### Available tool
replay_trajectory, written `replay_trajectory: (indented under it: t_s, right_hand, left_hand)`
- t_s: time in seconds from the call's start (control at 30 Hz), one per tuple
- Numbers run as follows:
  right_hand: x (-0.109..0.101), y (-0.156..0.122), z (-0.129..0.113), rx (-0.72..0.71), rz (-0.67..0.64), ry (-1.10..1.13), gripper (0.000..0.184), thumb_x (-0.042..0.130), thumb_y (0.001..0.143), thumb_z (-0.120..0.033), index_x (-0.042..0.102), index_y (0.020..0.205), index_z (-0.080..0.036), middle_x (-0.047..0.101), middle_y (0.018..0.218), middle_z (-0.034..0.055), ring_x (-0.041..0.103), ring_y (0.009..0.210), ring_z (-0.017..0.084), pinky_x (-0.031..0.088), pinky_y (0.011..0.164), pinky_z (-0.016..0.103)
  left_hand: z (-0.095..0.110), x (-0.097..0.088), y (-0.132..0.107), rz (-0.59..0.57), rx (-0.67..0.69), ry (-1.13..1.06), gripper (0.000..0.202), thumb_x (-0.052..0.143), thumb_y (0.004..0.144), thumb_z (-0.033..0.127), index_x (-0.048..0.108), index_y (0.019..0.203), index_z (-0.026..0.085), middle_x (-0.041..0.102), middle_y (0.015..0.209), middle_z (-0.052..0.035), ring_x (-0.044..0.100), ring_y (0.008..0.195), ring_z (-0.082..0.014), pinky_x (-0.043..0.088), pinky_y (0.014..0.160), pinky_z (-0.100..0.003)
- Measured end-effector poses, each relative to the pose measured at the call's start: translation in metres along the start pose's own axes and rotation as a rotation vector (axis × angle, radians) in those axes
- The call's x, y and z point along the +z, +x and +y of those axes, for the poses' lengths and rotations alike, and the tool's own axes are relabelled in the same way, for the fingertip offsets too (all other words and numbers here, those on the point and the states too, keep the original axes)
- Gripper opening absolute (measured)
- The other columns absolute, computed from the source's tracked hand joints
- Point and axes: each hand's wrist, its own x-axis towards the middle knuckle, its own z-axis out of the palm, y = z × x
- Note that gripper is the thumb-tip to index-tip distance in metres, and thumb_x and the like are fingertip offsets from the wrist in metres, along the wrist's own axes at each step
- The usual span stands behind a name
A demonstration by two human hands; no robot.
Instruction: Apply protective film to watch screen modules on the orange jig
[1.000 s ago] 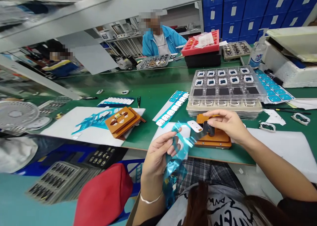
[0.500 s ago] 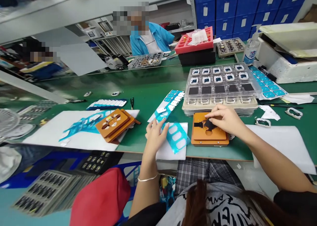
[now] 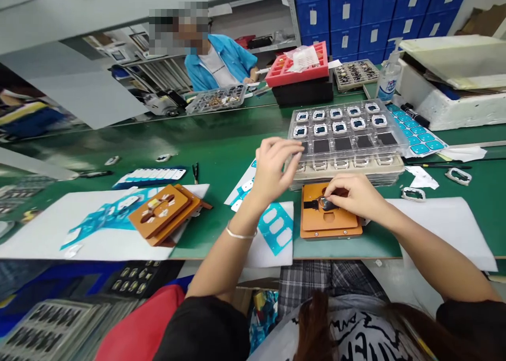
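From here, my left hand (image 3: 274, 171) is now off the blue film (image 3: 269, 235) and at the near-left corner of the clear tray (image 3: 400, 138), fingers parted; I can't tell whether they touch. My right hand (image 3: 351, 195) still pinches the dark part (image 3: 327, 204) on the orange fixture (image 3: 316, 224), near the table's (image 3: 237, 129) front edge.

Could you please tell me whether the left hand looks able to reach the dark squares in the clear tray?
Probably yes: the left hand is at the left end of the clear tray, close to the dark squares, with nothing visible blocking its way.
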Motion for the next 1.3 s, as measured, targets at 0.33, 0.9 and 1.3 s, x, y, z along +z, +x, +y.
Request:
replay_trajectory:
  t_s: [0.33, 0.9, 1.3]
  right_hand:
    - [0.001, 0.004, 0.008, -0.037, -0.101, -0.047, 0.013, 0.075, 0.077, -0.008, 0.072, 0.075, -0.02, 0.076, 0.082, 0.003, 0.063, 0.083, 0.022, 0.048, 0.083, 0.04]
    - [0.001, 0.004, 0.004, 0.075, -0.106, 0.091, 0.02, 0.071, 0.074, 0.001, 0.072, 0.076, -0.019, 0.075, 0.08, 0.0007, 0.067, 0.077, 0.018, 0.053, 0.074, 0.032]
    - [0.001, -0.003, -0.004, 0.132, 0.007, 0.853, 0.032, 0.076, 0.083, -0.041, 0.065, 0.109, -0.027, 0.07, 0.125, 0.0048, 0.07, 0.107, 0.019, 0.057, 0.093, 0.037]
  left_hand:
    - [-0.039, 0.03, 0.066, -0.385, -0.385, 0.112, 0.047, 0.043, 0.098, 0.056, 0.067, 0.128, 0.031, 0.04, 0.155, -0.0112, 0.026, 0.141, -0.0452, 0.032, 0.104, -0.073]
    - [-0.048, 0.03, 0.069, 0.038, -0.162, -0.155, 0.01, 0.073, 0.083, 0.026, 0.068, 0.087, 0.018, 0.069, 0.123, -0.0089, 0.062, 0.117, -0.0258, 0.049, 0.101, -0.042]
    - [0.017, 0.026, -0.044, 0.252, 0.421, -0.471, 0.027, 0.068, 0.087, 0.048, 0.071, 0.085, 0.022, 0.074, 0.116, -0.0083, 0.063, 0.106, -0.0211, 0.051, 0.091, -0.04]
